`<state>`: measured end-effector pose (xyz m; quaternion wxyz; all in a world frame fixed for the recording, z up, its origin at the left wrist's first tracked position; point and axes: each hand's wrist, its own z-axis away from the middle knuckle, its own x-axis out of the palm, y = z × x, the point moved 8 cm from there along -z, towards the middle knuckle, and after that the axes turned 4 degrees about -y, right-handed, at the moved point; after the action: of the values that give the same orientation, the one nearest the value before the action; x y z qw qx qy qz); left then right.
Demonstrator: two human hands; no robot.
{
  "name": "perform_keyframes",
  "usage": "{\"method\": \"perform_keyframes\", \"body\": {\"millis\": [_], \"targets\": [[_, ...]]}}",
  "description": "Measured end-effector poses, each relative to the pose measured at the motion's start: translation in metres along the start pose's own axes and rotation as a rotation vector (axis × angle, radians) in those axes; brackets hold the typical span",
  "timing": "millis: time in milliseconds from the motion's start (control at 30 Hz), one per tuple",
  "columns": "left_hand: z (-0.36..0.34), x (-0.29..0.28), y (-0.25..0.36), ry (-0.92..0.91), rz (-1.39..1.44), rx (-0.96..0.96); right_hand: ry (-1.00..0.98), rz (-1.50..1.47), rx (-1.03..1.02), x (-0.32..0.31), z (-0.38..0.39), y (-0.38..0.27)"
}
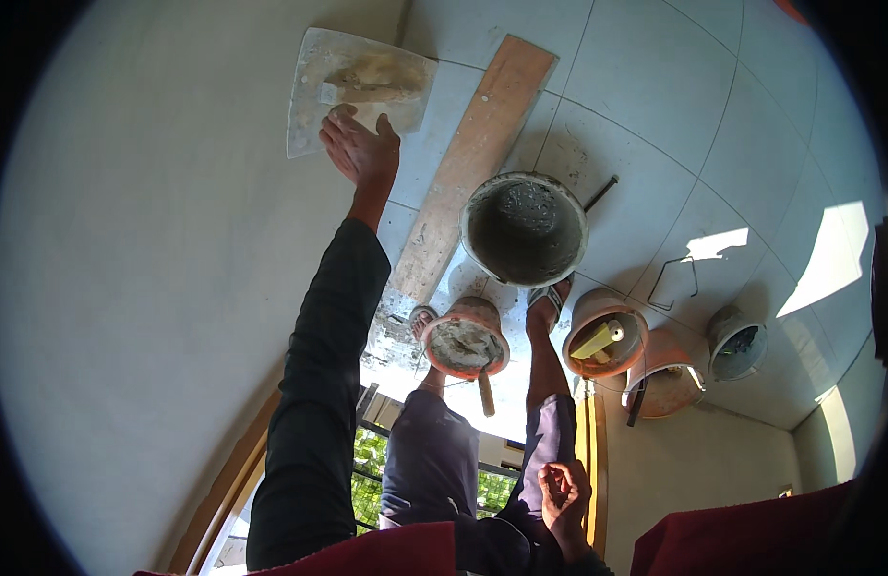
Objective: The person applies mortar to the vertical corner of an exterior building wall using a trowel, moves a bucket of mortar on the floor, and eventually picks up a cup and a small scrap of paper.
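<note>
Up at the left, my left hand [361, 152] overlaps the lower part of a plastering float [410, 96], a pale translucent board with a handle [372, 93] across it. Thumb and fingers are apart; the fingertips lie near the handle but are not wrapped round it. Whether they touch it I cannot tell. My right hand [565, 494] hangs beside my thigh, fingers curled in and nothing seen in them. Between my feet stands an orange bucket [506, 357] of grey-white plaster, a wooden-handled tool [486, 394] sticking out. Beyond it is a large grey-rimmed bucket [580, 226], dark inside.
A long plank [478, 134] lies on the tiled floor along the pale wall [156, 240]. To the right are an orange bucket [646, 336] with a yellow-green tool [598, 341], another orange bucket [670, 360], a small grey bucket [737, 350] and a bent metal rod [665, 278].
</note>
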<state>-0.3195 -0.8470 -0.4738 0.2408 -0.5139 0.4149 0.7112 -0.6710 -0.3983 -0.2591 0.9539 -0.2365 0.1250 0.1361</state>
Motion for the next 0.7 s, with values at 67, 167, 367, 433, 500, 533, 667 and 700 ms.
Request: {"method": "perform_keyframes", "body": {"millis": [67, 167, 367, 433, 500, 533, 667, 700], "targets": [[-0.016, -0.017, 0.045, 0.020, -0.377, 0.443, -0.030, 0.073, 0.024, 0.001, 0.002, 0.004], [-0.055, -0.020, 0.084, 0.165, -0.758, 0.846, -0.060, 0.159, 0.058, 0.001, 0.002, 0.011], [-0.066, 0.011, 0.048, -0.159, -1.106, 0.626, -0.033, -0.026, 0.118, 0.020, 0.018, 0.084], [-0.064, 0.011, 0.037, -0.144, -0.997, 0.623, -0.024, -0.079, 0.119, 0.030, 0.018, 0.099], [-0.067, 0.014, 0.036, -0.181, -0.974, 0.585, -0.013, -0.126, 0.123, 0.028, 0.021, 0.098], [-0.069, 0.011, 0.032, -0.214, -0.961, 0.534, -0.001, -0.079, 0.068, 0.017, 0.012, 0.058], [-0.070, 0.021, 0.033, -0.224, -0.968, 0.506, 0.056, -0.080, -0.005, 0.033, 0.015, 0.097], [-0.068, 0.013, 0.028, -0.142, -0.893, 0.527, 0.060, -0.097, -0.002, 0.036, 0.019, 0.102]]}}
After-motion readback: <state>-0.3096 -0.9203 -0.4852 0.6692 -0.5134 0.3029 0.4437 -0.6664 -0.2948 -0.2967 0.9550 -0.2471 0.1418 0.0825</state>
